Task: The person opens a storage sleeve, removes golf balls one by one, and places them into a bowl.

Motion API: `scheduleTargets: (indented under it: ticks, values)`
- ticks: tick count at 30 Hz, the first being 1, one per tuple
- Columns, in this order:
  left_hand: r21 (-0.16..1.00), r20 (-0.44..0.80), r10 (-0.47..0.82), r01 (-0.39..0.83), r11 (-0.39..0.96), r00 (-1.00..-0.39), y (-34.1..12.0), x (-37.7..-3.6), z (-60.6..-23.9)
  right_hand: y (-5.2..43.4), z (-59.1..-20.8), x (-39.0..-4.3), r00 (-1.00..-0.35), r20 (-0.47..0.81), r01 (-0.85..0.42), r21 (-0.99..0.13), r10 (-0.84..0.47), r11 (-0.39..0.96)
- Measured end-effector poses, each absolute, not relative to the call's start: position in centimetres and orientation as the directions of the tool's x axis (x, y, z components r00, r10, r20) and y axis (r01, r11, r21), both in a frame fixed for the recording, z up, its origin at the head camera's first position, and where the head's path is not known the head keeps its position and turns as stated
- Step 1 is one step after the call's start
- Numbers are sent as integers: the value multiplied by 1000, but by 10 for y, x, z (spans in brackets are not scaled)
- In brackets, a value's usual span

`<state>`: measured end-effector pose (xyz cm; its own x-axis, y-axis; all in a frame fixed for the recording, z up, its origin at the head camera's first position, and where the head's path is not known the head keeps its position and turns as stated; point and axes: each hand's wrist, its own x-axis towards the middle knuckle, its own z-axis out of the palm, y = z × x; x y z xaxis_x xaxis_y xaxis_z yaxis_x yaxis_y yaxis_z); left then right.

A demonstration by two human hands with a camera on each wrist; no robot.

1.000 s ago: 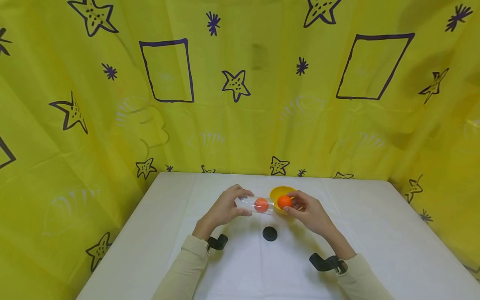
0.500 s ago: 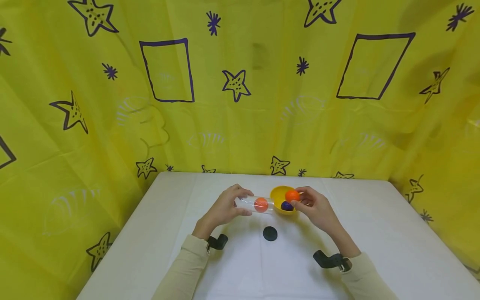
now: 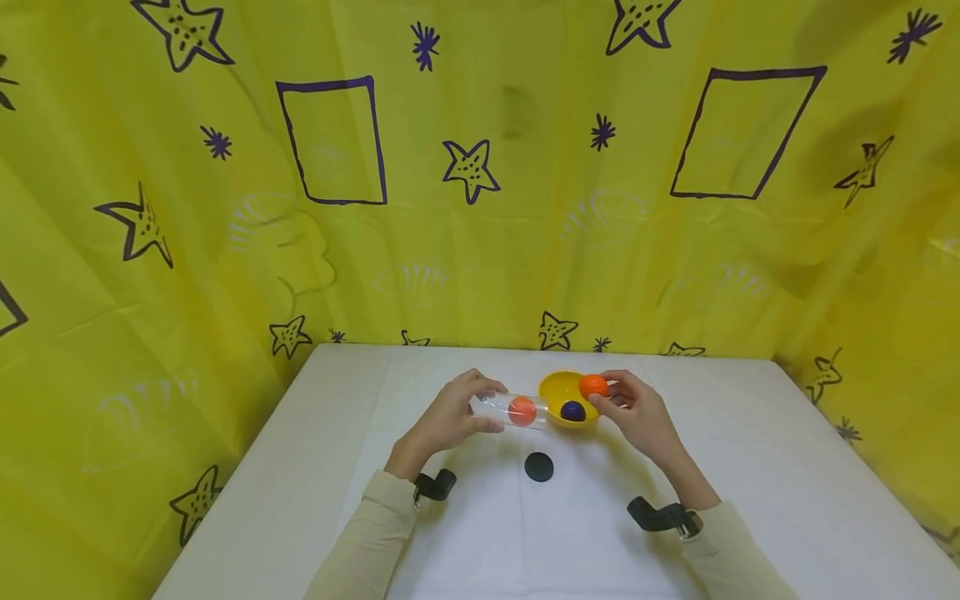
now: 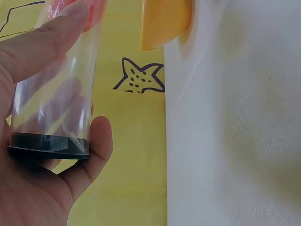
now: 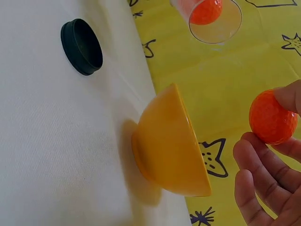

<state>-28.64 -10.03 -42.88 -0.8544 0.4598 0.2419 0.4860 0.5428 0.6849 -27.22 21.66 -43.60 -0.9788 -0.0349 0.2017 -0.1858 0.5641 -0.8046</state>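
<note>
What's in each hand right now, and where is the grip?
Left hand grips the clear tube near its black-capped end. Right hand pinches an orange ball at its fingertips.

Orange ball — from tube mouth to bowl rim

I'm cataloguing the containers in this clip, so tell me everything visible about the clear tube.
The clear tube looks like thin transparent plastic, a straight cylinder held roughly level above the white table. The left hand grips its closed end, which carries a black base. Its open mouth faces the yellow bowl. One orange ball sits inside. A loose black cap lies on the table nearby.
</note>
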Motion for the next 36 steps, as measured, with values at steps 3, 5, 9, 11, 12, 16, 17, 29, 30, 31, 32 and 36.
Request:
scheduleTargets:
  ticks: [3,5,9,11,12,16,17,29,30,31,32,36]
  values:
    - [689,239,459,482,541,-856,-100,-286,-427,220,-437,-274,-979,205,-178,-804,-16,568]
    - [690,236,457,479,543,-858,-101,-285,-427,222,-436,-274,-977,214,-178,-800,-5,573]
    - [687,237,453,478,547,-859,-100,-285,-427,224,-434,-277,-974,225,-180,-791,4,584]
    - [685,239,453,479,549,-859,-100,-285,-427,223,-433,-279,-973,231,-186,-789,2,586]
    - [683,239,453,481,549,-859,-100,-285,-427,223,-433,-281,-972,234,-188,-787,1,587]
    - [682,238,460,484,548,-856,-100,-285,-427,220,-434,-288,-971,239,-189,-782,5,594]
    - [682,240,461,486,547,-854,-100,-284,-427,218,-434,-290,-971,238,-188,-781,5,596]
    - [676,251,462,496,545,-850,-101,-284,-427,212,-440,-309,-978,210,-170,-759,-12,629]
    - [676,253,462,497,544,-850,-102,-284,-427,212,-441,-311,-978,209,-170,-757,-13,631]
    - [676,254,461,496,544,-851,-102,-284,-427,212,-442,-312,-978,208,-171,-755,-16,633]
    - [678,254,459,496,543,-851,-102,-284,-427,212,-443,-313,-978,208,-172,-754,-18,634]
    - [680,262,466,504,533,-845,-102,-284,-427,215,-446,-316,-981,193,-159,-748,-19,644]
